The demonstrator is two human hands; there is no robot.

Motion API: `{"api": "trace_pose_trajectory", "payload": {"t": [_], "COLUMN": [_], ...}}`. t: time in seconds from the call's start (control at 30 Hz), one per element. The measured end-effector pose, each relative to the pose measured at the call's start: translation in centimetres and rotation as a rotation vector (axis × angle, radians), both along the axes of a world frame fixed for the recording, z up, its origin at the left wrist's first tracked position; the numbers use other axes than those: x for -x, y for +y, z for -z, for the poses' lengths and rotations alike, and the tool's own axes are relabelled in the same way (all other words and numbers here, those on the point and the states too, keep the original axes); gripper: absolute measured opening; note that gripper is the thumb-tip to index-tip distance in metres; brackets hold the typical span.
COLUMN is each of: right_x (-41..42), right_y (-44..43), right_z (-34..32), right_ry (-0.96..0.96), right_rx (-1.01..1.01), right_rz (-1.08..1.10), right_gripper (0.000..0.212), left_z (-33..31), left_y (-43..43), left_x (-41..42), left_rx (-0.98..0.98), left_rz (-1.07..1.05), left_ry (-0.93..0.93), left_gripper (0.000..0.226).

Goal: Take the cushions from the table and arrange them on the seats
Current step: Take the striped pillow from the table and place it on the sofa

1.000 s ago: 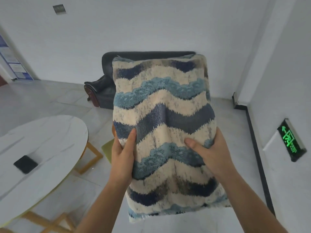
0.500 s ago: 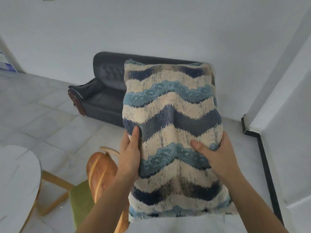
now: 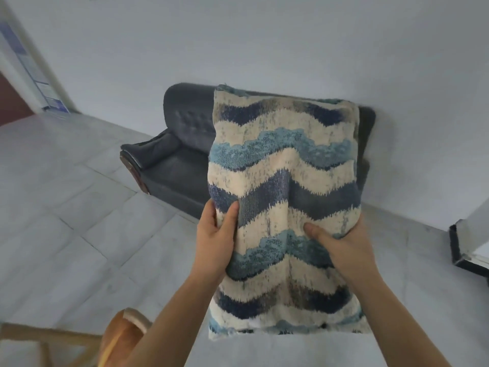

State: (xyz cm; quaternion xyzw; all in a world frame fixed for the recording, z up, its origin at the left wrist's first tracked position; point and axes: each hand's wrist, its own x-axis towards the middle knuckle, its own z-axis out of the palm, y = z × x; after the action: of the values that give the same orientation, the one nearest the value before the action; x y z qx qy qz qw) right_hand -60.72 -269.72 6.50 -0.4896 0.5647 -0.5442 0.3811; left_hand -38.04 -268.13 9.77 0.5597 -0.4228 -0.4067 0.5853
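Woven cushion [image 3: 285, 207], cream ground with zigzag bands in navy, slate and light blue. Oblong, held upright in the air in front of the person, long side vertical. It hangs mid-frame above the floor [image 3: 79, 221] and hides the right part of a black sofa [image 3: 174, 165] behind it.

Left hand [image 3: 215, 242]: grips the cushion's left edge about halfway up. Left thumb [image 3: 232, 215] is pressed on the front face; the other fingers curl round the edge towards the back, mostly hidden.

Right hand [image 3: 344, 250]: grips the right edge at about the same height. Right thumb [image 3: 315, 231] lies on the front face, pointing inward; the other fingers are behind the fabric, out of sight.

Fabric creases between the two thumbs. The cushion's lower half hangs below both hands, between the forearms.

Sofa: tufted back and padded arm, set against a pale wall [image 3: 264, 43] on grey tiles.

Wooden chair back [image 3: 121, 337]: lower left, beside the left forearm.
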Motion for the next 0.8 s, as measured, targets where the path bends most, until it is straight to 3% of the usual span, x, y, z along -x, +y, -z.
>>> {"api": "trace_pose_trajectory", "payload": {"t": [0.17, 0.37, 0.6, 0.8], "right_x": [-6.3, -17.2, -30.5, -38.2], "right_y": [-13.5, -28.4, -46.3, -59.1], "right_z": [-0.6, 2.2, 1.9, 2.0], "right_ry": [0.0, 0.034, 0.08, 0.035], "right_rx": [0.025, 0.042, 0.045, 0.004], "right_rz": [-0.226, -0.401, -0.411, -0.318], "right_gripper": [0.083, 0.081, 0.068, 0.068], "left_z": [-0.6, 3.1, 4.0, 4.2], "left_y": [-8.4, -19.5, -36.8, -52.0], "left_x": [-5.8, -15.0, -28.8, -37.8], "left_rx": [-0.016, -0.054, -0.18, -0.256], "left_rz": [-0.261, -0.474, -0.491, -0.444], "left_ry": [-0.042, -0.011, -0.07, -0.165], "left_gripper": [0.027, 0.018, 0.002, 0.013]}}
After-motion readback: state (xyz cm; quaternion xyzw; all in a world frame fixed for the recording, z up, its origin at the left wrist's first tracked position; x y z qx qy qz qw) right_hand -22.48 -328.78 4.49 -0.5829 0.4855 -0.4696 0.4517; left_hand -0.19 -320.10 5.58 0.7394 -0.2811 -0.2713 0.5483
